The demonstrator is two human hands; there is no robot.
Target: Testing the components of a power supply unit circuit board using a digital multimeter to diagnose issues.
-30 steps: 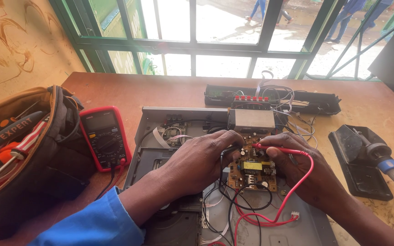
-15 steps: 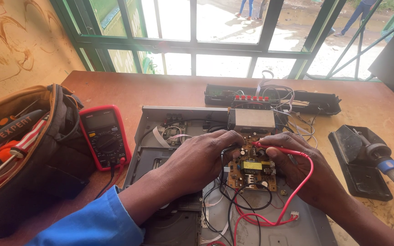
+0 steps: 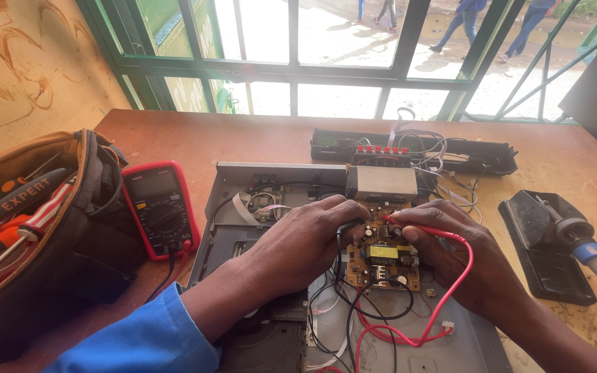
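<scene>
On the circuit board [image 3: 381,259], a black probe [image 3: 345,228] is pinched by the left hand [image 3: 305,242], a red probe [image 3: 416,226] by the right hand [image 3: 461,255]; a slipped tip, seemingly near crowded parts, could bridge contacts.

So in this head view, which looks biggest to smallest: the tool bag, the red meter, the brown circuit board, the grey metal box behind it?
1. Tool bag, by far, though it is also nearest the camera.
2. Red meter.
3. Circuit board, partly hidden by the left hand and right hand.
4. Metal box, looking close to the board, so that order is unsure.
</scene>
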